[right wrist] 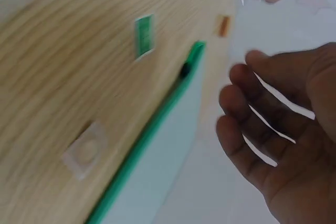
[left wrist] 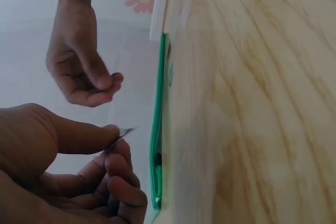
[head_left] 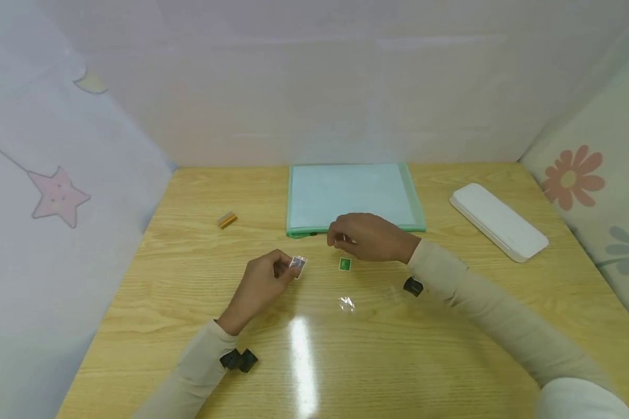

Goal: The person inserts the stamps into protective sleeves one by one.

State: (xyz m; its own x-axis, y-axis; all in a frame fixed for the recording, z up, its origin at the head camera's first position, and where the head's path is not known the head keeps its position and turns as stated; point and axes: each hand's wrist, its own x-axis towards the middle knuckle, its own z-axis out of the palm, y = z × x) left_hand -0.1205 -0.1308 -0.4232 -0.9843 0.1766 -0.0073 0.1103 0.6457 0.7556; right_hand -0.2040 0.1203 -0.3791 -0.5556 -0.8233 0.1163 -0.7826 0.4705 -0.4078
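Two small flat pieces are in play: a silvery card is pinched between thumb and fingers of the left hand, held just above the surface; a green square lies flat on the wood, just below the right hand. In the right wrist view the right hand's grip is seen relaxed, fingers loosely spread, nothing held.

Risks, as judged:
- The card is held only by its edge. A slip is likely if the pinch is loosened, and the card would drop near the green square.
- A clear wrapper lies near the front centre, almost invisible in the glare. It could be swept off by a sleeve.
- The green square is thin and flat on a smooth top; it would be hard to lift and could be pushed under the green-edged folder just behind it.

Surface: light wood grain, glossy, with a strong reflection at the front. Also on it: a small orange block at the left and a white case at the right.

Room: pale walls close on three sides, star decal on the left, flower decals on the right.
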